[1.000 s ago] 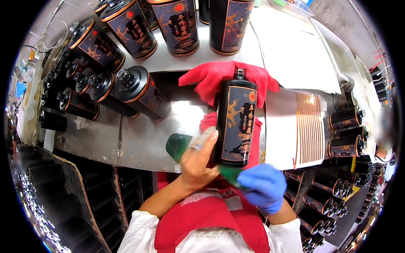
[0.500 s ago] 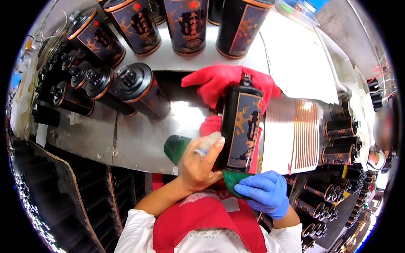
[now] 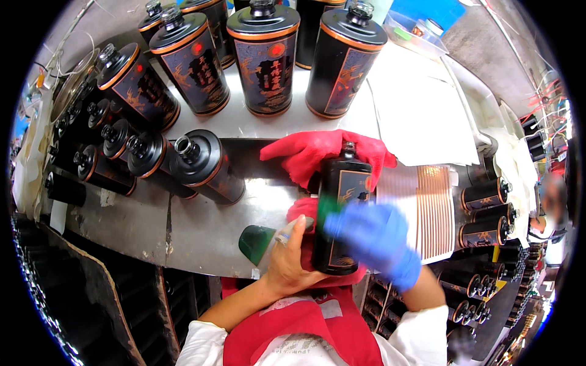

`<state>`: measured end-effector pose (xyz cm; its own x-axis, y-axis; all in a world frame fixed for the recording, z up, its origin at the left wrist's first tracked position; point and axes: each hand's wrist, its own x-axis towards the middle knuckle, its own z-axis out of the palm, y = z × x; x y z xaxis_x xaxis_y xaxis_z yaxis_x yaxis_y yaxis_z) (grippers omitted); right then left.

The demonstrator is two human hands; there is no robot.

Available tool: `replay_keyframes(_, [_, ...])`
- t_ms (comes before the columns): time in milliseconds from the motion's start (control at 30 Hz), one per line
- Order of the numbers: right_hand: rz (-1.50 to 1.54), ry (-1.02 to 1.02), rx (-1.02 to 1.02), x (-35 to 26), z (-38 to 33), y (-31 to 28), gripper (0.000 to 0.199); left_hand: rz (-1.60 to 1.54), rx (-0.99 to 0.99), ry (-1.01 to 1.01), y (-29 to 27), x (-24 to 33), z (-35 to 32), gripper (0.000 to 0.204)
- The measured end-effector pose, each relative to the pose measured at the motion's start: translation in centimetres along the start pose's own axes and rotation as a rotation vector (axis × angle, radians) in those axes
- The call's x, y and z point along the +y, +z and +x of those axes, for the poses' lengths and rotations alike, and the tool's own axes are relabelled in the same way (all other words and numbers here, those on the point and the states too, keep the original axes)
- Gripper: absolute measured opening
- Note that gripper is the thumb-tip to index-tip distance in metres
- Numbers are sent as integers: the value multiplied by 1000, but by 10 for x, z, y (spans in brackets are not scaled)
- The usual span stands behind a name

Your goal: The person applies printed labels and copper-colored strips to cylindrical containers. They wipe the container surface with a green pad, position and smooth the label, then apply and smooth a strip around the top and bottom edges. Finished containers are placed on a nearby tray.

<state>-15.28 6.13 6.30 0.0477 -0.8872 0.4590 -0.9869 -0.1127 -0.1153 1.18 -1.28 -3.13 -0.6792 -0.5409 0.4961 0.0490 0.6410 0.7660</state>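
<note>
Gold-patterned dark labels on black bottles, striped copper label sheet at right

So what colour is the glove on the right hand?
Blue; the glove shows in the head view, lying over the black bottle.

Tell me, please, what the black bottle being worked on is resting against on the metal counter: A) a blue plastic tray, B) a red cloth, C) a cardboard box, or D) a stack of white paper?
B: the black bottle lies on a red cloth that shows above and below it, while the left hand steadies its lower end and the blue-gloved right hand passes over its label.
</note>
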Motion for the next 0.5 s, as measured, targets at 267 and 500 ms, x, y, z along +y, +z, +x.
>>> replay_keyframes(267, [593,546,53,-36,-48,-9,29,-223,-163,-52,-3,-10,0,106])
replay_keyframes(500, [350,544,293,63,39,-5,19,-14,-47,137,-8,0,-1,87])
